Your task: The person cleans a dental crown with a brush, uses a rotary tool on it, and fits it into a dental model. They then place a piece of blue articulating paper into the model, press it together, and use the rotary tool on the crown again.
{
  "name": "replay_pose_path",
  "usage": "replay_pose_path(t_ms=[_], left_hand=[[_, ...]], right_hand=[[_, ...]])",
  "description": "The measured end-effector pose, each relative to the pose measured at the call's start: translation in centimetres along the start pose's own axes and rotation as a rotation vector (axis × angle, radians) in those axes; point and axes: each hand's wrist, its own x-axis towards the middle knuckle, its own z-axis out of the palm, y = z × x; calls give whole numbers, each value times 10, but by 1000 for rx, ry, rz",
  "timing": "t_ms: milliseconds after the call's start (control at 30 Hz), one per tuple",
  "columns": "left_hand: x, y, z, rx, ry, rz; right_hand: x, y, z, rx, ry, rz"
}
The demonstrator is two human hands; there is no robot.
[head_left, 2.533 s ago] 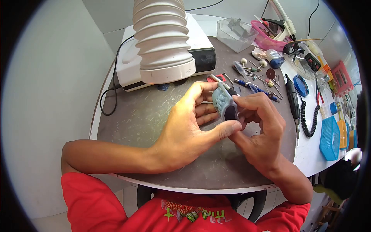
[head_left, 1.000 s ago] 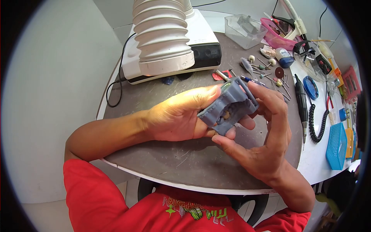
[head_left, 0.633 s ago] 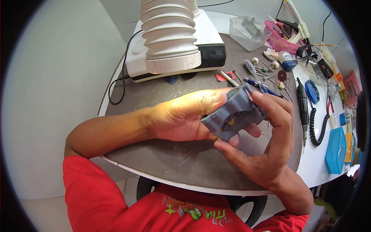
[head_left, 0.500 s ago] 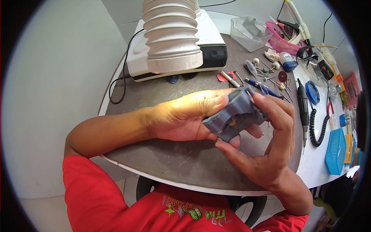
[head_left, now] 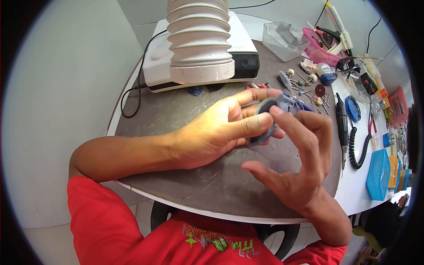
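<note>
left hand pinching, right hand fingers spread

A matt grey, resin-like mould above a dull, scratched dark tabletop. Behind it stands a ribbed white plastic hose; right of the hose, a glossy clear plastic box and thin metal burs.

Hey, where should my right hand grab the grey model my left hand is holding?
Probably pinch the grey model at its exposed far-right rim, coming from the right: the left hand clamps its near-left side between thumb and fingers, while the open right hand sits beside that free edge.
</note>
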Motion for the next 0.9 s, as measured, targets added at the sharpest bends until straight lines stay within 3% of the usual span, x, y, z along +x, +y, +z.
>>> replay_pose_path(t_ms=[100,233,400,667,900], left_hand=[[-1,-2,3,-11,21,20],[-5,-2,6,36,108,54],[-8,-7,1,-70,212,50],[-11,-9,-1,26,330,60],[-18,-2,-5,107,359,115]], right_hand=[[-6,7,9,126,20,35],[-3,10,10,68,30,1],[2,8,0,72,-23,179],[2,14,-5,143,-90,201],[-7,17,3,421,-26,417]])
